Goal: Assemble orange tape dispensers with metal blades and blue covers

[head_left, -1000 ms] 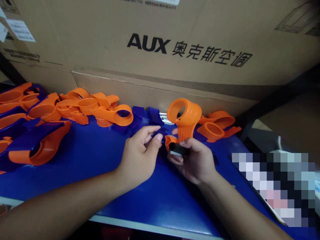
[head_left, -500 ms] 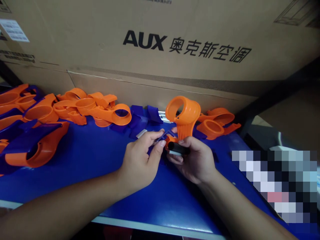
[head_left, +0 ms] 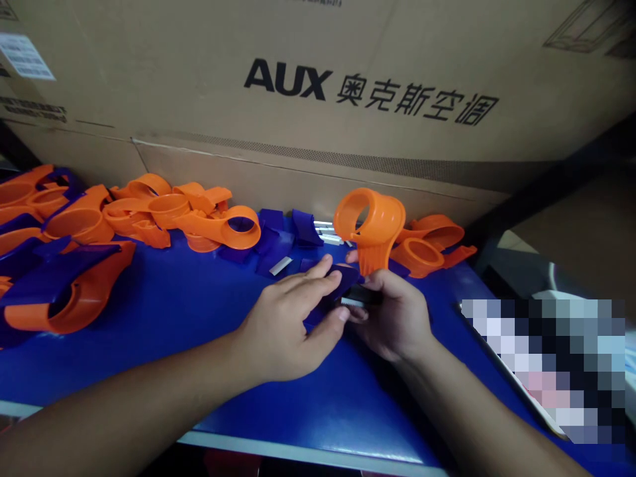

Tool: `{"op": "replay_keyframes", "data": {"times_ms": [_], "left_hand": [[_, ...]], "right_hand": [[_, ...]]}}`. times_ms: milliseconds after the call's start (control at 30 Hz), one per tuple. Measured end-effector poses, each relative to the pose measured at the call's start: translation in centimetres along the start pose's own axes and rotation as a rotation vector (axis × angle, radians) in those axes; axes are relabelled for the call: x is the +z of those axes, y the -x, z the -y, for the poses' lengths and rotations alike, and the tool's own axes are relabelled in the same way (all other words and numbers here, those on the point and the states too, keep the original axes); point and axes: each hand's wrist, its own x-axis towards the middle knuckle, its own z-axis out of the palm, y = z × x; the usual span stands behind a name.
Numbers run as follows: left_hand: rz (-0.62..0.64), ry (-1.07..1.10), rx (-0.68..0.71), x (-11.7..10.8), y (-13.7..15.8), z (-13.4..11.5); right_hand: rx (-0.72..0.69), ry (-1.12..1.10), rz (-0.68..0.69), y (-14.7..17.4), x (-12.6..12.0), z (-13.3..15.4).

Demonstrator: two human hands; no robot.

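blue table [head_left: 163,318], orange tape holder [head_left: 372,218] raised over it in the right hand [head_left: 397,315]

that hand's fingers are closed on the holder; the left hand [head_left: 293,324] touches a blue cover [head_left: 350,275] at its lower end, though whether it pinches cannot be told. a toothed blade [head_left: 352,303] shows below. farther back, more orange holders [head_left: 82,224] and a cardboard box [head_left: 199,86].

Ring holder [head_left: 382,224]: I see plain orange
Bar [head_left: 368,295]: black
Flap [head_left: 346,278]: dark violet-blue
Tabletop [head_left: 193,318]: blue
Carton [head_left: 199,79]: brown — black lettering, dotted dark band
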Motion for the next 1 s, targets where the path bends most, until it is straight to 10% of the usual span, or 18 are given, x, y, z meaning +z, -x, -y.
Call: {"op": "replay_keyframes", "data": {"times_ms": [333,1000], "left_hand": [[0.031,0.391,-0.369,0.1,-0.9,0.7],[0.048,0.561,-0.272,-0.1,-1.9,2.3]], "right_hand": [[-0.096,0.092,-0.020,0.3,-0.1,-0.4],[-0.063,0.109,0.026,0.9,0.3,-1.4]]}}
